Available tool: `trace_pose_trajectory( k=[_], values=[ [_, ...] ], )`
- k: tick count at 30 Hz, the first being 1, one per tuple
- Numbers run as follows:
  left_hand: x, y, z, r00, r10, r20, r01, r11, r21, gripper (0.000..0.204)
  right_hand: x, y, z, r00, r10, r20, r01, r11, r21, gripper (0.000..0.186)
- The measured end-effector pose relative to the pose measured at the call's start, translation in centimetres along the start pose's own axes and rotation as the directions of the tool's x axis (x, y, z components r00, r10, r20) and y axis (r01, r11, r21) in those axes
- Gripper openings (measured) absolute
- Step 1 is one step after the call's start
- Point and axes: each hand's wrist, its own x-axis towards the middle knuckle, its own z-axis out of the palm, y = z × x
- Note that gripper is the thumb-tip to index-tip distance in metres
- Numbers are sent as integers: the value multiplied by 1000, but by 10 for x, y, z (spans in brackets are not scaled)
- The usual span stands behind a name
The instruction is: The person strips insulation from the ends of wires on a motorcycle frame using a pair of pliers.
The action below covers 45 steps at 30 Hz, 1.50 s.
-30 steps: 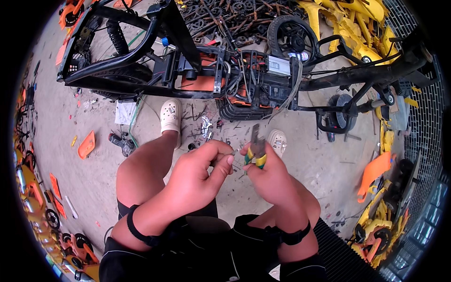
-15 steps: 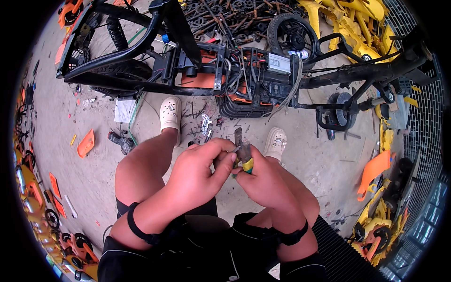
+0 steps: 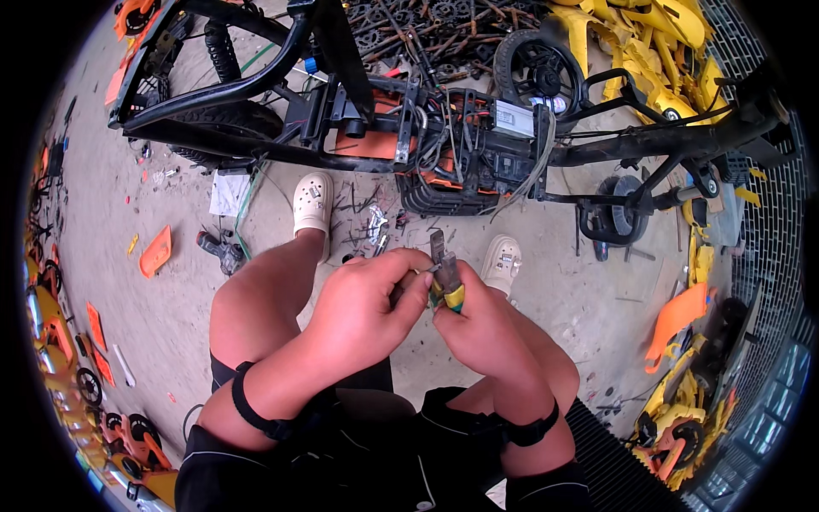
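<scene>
our left hand pinches a tiny piece at its two o'clock, our right hand clasps yellow-and-green-handled pliers right beside it, seemingly working it, which calls for steadiness next.

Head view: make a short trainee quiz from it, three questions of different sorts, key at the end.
1. Which hand holds the pliers?
2. True or false: the shoes are pale.
3. What is the main colour of the large metal frame beyond the feet? A) yellow B) black C) orange

Key:
1. The right hand.
2. True.
3. B.
</scene>
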Motion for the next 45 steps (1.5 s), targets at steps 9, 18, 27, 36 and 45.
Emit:
trace_pose_trajectory(
  k=[9,18,27,36,45],
  values=[
    [1,-2,4,998,60,0,-60,991,123,13,3,15,2,992,-93,-81,87,993,-78,43],
    [4,-1,5,995,100,-17,-96,984,152,14,5,17,0,995,-65,-81,58,994,-88,47],
    [6,1,3,998,69,-2,-67,984,165,13,10,24,0,996,-74,-59,65,989,-132,45],
    [6,-4,3,999,49,-10,-47,984,173,11,10,16,3,982,-164,-95,120,926,-358,39],
    [9,-2,2,998,59,-16,-57,993,105,8,11,8,0,971,-197,-138,143,935,-325,33]
  ],
)
